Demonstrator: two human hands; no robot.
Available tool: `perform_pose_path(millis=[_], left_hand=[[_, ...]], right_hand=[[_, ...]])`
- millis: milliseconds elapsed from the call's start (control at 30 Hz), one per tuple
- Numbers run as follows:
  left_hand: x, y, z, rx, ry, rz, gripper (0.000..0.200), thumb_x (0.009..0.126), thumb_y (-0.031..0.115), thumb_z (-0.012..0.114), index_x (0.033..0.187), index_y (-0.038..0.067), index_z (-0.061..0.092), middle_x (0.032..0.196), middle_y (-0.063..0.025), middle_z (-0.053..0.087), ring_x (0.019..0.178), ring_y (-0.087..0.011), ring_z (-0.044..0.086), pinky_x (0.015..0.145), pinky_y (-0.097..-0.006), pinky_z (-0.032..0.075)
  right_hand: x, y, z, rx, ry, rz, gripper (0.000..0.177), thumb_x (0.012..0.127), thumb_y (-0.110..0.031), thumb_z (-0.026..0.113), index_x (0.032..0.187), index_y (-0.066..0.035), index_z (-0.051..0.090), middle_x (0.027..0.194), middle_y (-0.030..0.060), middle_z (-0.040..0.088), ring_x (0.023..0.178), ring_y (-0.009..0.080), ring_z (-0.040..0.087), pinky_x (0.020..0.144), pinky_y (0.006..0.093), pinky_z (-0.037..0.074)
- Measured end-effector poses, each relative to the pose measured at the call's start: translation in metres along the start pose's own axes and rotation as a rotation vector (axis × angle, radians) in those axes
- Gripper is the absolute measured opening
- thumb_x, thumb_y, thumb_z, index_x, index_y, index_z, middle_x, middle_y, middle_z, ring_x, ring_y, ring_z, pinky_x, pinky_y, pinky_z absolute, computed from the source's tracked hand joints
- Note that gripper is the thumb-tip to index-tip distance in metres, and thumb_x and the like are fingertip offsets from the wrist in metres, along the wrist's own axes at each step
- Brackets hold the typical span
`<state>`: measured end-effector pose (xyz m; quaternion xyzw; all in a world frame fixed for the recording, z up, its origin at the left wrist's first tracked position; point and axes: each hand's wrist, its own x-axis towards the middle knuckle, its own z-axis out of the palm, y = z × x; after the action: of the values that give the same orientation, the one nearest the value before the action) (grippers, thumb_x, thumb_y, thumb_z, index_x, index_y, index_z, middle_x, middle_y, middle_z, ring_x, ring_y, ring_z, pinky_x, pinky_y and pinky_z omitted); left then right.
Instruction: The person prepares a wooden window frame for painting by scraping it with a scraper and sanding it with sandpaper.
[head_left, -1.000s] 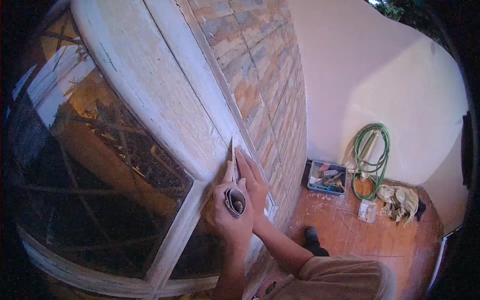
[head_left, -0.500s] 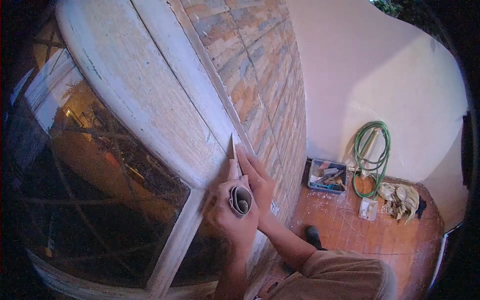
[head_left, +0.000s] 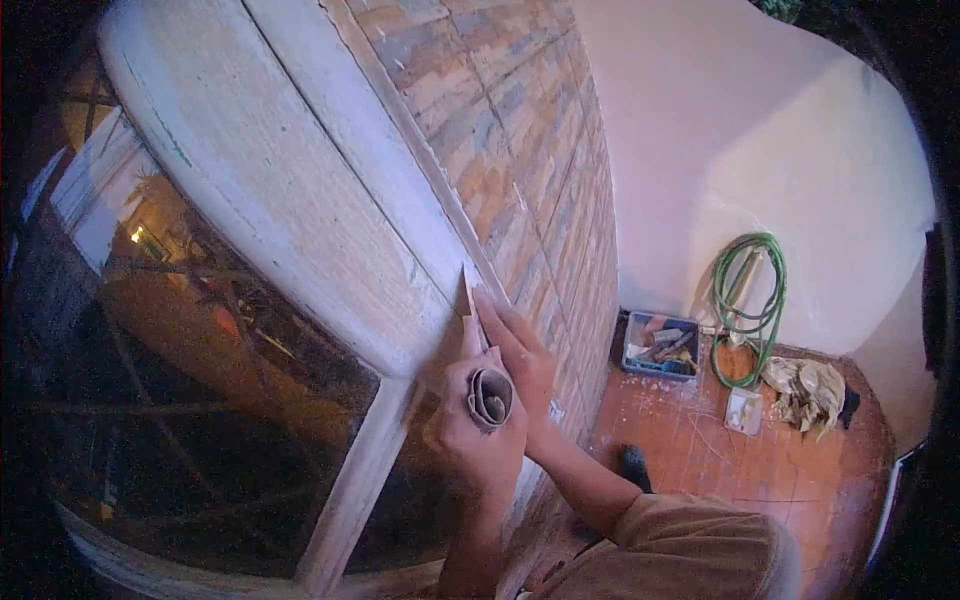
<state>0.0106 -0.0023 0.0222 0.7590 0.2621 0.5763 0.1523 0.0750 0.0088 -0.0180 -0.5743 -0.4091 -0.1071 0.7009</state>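
Note:
My left hand (head_left: 480,440) is closed round the handle of a scraper, and a rolled grey-white sheet (head_left: 490,397) shows its open end above the fist. The scraper's thin pointed blade (head_left: 468,292) rests against the white-painted wooden frame (head_left: 410,215), near its narrow outer strip. Close beside the blade, my right hand (head_left: 525,365) has its fingers stretched along the tool and pressed to it. The paint on the frame is worn and patchy. Part of the handle is hidden in the fist.
Dark glass (head_left: 240,430) fills the left. Stone-look tiles (head_left: 520,130) adjoin the frame. On the wooden floor (head_left: 680,425) stand a blue bin (head_left: 660,347) of tools, a small white container (head_left: 743,411) and a crumpled cloth (head_left: 805,392). A green hose (head_left: 722,300) hangs on the wall.
The view has shifted slightly. Both hands have moved a little down and right in view, still on the scraper. The blade tip stays near the same part of the frame.

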Motion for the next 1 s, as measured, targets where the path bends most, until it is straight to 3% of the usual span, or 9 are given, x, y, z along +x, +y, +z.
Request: perform_pose_path(millis=[400, 533, 1000], left_hand=[[0.001, 0.002, 0.001, 0.047, -0.037, 0.064, 0.014, 0.074, 0.009, 0.064, 0.071, 0.003, 0.051, 0.062, -0.008, 0.052, 0.055, -0.018, 0.051, 0.053, -0.0303, 0.041], [0.002, 0.001, 0.003, 0.007, -0.03, 0.01, 0.013, 0.074, 0.007, 0.063, 0.072, 0.002, 0.051, 0.062, -0.0077, 0.052, 0.055, -0.016, 0.051, 0.053, -0.0288, 0.042], [-0.003, -0.006, 0.005, -0.02, 0.024, -0.001, 0.015, 0.075, 0.007, 0.064, 0.07, 0.002, 0.051, 0.061, -0.0041, 0.051, 0.054, -0.0116, 0.048, 0.052, -0.0264, 0.04]], right_hand=[[-0.002, -0.005, -0.012, -0.007, -0.089, -0.009, 0.048, 0.074, -0.011, 0.052, 0.122, -0.013, 0.045, 0.111, 0.0157, 0.053, 0.094, 0.0335, 0.055, 0.078, 0.0361, 0.046], [0.001, -0.008, -0.008, -0.051, -0.064, 0.084, 0.048, 0.074, -0.011, 0.052, 0.122, -0.013, 0.046, 0.112, 0.0151, 0.052, 0.095, 0.0325, 0.055, 0.079, 0.0359, 0.045], [0.001, -0.008, -0.011, 0.008, -0.077, 0.02, 0.047, 0.074, -0.008, 0.052, 0.12, -0.011, 0.048, 0.113, 0.0152, 0.052, 0.098, 0.0311, 0.055, 0.081, 0.034, 0.045]])
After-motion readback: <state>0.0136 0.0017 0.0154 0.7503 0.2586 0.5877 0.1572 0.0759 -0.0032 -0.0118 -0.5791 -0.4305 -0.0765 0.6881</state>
